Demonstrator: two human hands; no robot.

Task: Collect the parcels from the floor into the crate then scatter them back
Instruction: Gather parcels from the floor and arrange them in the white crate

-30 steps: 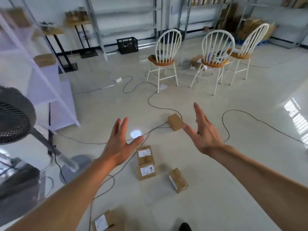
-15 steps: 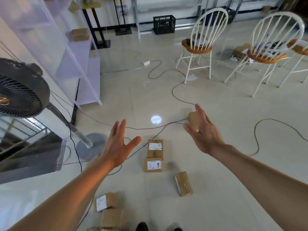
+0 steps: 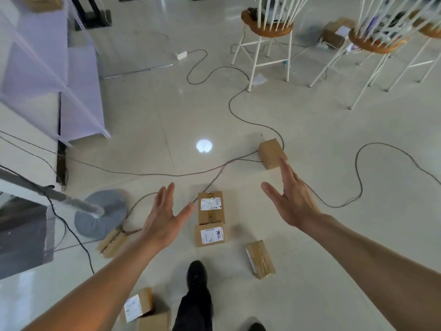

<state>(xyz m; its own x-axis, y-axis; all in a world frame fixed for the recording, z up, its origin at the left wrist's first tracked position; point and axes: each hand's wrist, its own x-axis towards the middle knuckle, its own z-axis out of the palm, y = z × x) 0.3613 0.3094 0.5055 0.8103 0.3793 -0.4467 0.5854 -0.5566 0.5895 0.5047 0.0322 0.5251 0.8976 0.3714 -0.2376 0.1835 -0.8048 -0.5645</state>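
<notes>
Parcels [image 3: 211,207] are lying scattered on the floor [image 3: 310,130]; we are reaching with left hand [image 3: 164,218] and right hand [image 3: 292,199] spread empty, probably collecting next, toward twelve o'clock.

Handwritten "9RLL" on parcel label [image 3: 209,235]

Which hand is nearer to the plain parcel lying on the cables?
Right. The right hand has fingertips at the plain parcel; the left hand is apart, lower left.

Cables [image 3: 167,174] and fan base [image 3: 101,215] beside parcels [image 3: 211,206].
</notes>
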